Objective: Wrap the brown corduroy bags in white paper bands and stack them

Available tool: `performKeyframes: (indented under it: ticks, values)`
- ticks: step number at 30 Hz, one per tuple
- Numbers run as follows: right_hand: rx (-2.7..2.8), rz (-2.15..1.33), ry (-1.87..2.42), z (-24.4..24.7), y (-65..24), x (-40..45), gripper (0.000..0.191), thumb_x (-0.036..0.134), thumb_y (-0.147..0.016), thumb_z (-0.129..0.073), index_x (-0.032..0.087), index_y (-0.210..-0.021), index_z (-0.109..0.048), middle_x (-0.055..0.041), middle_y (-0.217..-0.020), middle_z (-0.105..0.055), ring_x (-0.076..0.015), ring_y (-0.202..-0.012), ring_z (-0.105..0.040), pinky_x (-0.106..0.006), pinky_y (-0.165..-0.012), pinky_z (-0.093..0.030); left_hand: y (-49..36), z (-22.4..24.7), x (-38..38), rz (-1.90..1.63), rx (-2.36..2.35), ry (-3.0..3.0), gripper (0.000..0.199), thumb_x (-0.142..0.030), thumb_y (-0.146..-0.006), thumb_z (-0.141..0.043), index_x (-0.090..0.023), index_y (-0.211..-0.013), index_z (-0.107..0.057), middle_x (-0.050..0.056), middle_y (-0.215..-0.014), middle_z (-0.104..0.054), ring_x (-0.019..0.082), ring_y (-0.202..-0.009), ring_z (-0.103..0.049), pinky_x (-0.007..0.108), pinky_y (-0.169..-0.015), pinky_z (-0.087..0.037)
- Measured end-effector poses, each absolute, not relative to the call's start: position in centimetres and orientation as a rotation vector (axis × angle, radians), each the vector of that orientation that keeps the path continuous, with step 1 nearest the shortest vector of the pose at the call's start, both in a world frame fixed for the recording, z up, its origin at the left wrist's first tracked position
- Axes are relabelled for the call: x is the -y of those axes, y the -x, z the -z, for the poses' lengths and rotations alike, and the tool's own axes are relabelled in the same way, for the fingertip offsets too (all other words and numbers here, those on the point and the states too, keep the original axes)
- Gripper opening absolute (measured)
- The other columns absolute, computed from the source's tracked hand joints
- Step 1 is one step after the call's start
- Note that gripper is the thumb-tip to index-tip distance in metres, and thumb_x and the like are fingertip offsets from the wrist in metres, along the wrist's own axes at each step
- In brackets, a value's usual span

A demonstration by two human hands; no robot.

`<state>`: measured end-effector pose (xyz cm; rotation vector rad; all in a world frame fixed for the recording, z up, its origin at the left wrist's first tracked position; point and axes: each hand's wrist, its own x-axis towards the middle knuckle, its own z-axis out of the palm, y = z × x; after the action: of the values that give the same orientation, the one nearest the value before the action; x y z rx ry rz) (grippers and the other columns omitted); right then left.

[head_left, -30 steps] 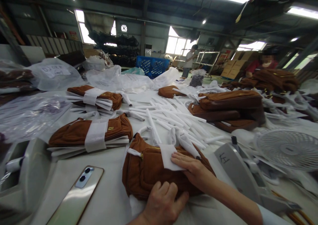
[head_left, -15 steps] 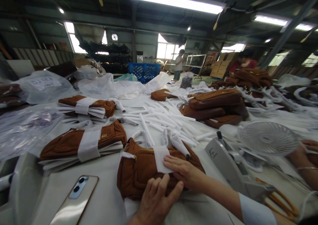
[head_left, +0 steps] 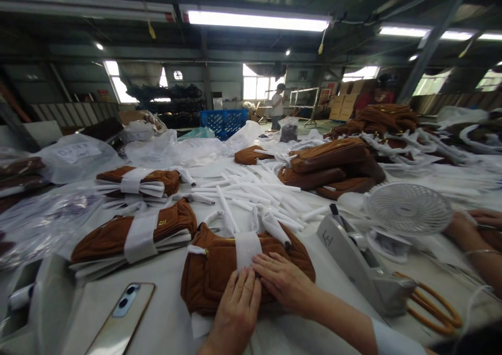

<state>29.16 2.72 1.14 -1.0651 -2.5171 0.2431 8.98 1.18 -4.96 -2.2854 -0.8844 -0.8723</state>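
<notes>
Left-hand fingers [head_left: 235, 284], spread over the bag's lower part half a second ago, are now drawn together, the left hand [head_left: 236, 305] beside the right hand [head_left: 284, 282]. Both sets of fingers are stretched out and laid flat, pressing rather than grasping. The left ones lie at the lower end of a white paper-like band [head_left: 248, 244]; the right ones rest at the band's right edge and on the cloth next to it.

Beneath them is a plump brown corduroy bag [head_left: 219, 271] with a gold-coloured zip, lying on the white tabletop [head_left: 168, 302] directly in front of the person. Left of this bag lies a pale gold smartphone [head_left: 121, 321] with a two-lens camera block; behind the phone, also to the bag's left, is a second brown banded bag [head_left: 176, 227] on white sheets.

Right of the bag stands a grey plastic dispenser [head_left: 353, 271] with a dark handwritten mark, then orange-yellow looped handles [head_left: 435, 308]. Farther right are a round white fan [head_left: 408, 208] and another person's hand [head_left: 463, 227]. Behind the bag are scattered white tubes [head_left: 274, 193]; beyond them, to its right, a brown bag pile [head_left: 329, 156].
</notes>
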Motion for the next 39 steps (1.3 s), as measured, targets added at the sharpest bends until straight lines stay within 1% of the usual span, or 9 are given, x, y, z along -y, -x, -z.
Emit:
performKeyframes:
  ticks: [12,16,19,23,26,30,32,35,39]
  values:
    - [2.369,-0.310,1.020,0.3,-29.3,-3.4,0.043,0.016,-0.097,-0.038,0.018,-0.135,-0.057,-0.0117,-0.138,-0.057,-0.0239,-0.132,-0.050,-0.047,-0.112,-0.039,-7.8,3.7,-1.0,0.625,0.837,2.328,0.036,-0.014,-0.097,-0.038,-0.012,-0.126,-0.058,0.012,-0.131,-0.062,0.024,-0.124,-0.057,0.042,-0.108,-0.045]
    - [2.355,-0.387,1.005,-0.2,-31.7,0.9,0.062,0.007,-0.083,-0.042,0.021,-0.143,-0.049,-0.0091,-0.145,-0.050,-0.0232,-0.138,-0.043,-0.049,-0.118,-0.029,-7.5,3.3,-0.7,0.535,0.857,2.373,0.037,-0.014,-0.096,-0.041,-0.010,-0.131,-0.054,0.014,-0.135,-0.059,0.025,-0.127,-0.055,0.042,-0.109,-0.044]
    - [2.531,-0.489,0.961,-0.2,-33.5,6.0,0.083,0.008,-0.067,-0.052,0.024,-0.148,-0.043,-0.0087,-0.154,-0.038,-0.0282,-0.143,-0.032,-0.053,-0.120,-0.021,-7.5,3.0,-0.6,0.503,0.861,2.397,0.038,-0.013,-0.097,-0.041,-0.009,-0.132,-0.053,0.014,-0.136,-0.058,0.026,-0.127,-0.055,0.042,-0.109,-0.045]
    - [2.637,-0.429,0.913,2.3,-32.8,10.3,0.079,0.006,-0.068,-0.054,0.027,-0.145,-0.047,-0.0117,-0.154,-0.037,-0.0297,-0.143,-0.034,-0.055,-0.118,-0.024,-7.5,2.8,-0.5,0.488,0.847,2.392,0.038,-0.012,-0.096,-0.040,-0.009,-0.132,-0.053,0.014,-0.136,-0.059,0.026,-0.126,-0.055,0.041,-0.107,-0.046]
    - [2.470,-0.223,0.841,3.9,-30.7,9.9,0.054,0.003,-0.079,-0.049,0.024,-0.128,-0.061,-0.0142,-0.140,-0.054,-0.0258,-0.132,-0.050,-0.050,-0.112,-0.037,-7.6,3.0,-0.5,0.474,0.878,2.386,0.039,-0.012,-0.095,-0.042,-0.009,-0.133,-0.053,0.014,-0.137,-0.058,0.026,-0.127,-0.055,0.041,-0.108,-0.046]
    - [2.082,-0.220,0.823,1.8,-28.4,7.1,0.035,0.009,-0.090,-0.046,0.019,-0.118,-0.063,-0.0120,-0.115,-0.070,-0.0185,-0.107,-0.066,-0.033,-0.094,-0.053,-8.0,3.7,-0.2,0.471,0.921,2.409,0.039,-0.015,-0.095,-0.044,-0.011,-0.132,-0.053,0.015,-0.137,-0.058,0.026,-0.127,-0.055,0.042,-0.108,-0.046]
    - [1.934,-0.261,0.870,0.0,-27.6,5.4,0.032,0.012,-0.093,-0.044,0.020,-0.116,-0.065,-0.0098,-0.109,-0.070,-0.0178,-0.102,-0.066,-0.030,-0.089,-0.054,-8.4,3.7,0.1,0.483,0.961,2.477,0.039,-0.015,-0.094,-0.044,-0.010,-0.132,-0.053,0.017,-0.136,-0.058,0.027,-0.127,-0.055,0.042,-0.107,-0.046]
    - [1.776,-0.276,1.037,-1.1,-26.4,2.8,0.022,0.026,-0.096,-0.049,0.021,-0.093,-0.070,-0.0072,-0.094,-0.067,-0.0174,-0.087,-0.064,-0.028,-0.077,-0.053,-8.9,2.7,0.7,0.444,1.013,2.612,0.038,-0.011,-0.090,-0.046,-0.009,-0.126,-0.058,0.016,-0.126,-0.064,0.026,-0.121,-0.058,0.041,-0.108,-0.046]
    - [1.629,-0.269,1.268,0.4,-25.1,0.2,0.037,0.039,-0.096,-0.052,0.018,-0.067,-0.059,-0.0029,-0.075,-0.055,-0.0138,-0.067,-0.056,-0.025,-0.062,-0.044,-8.6,-1.2,0.4,0.177,1.087,2.849,0.025,-0.014,-0.085,-0.051,-0.011,-0.106,-0.064,0.013,-0.106,-0.068,0.026,-0.104,-0.063,0.040,-0.104,-0.047]
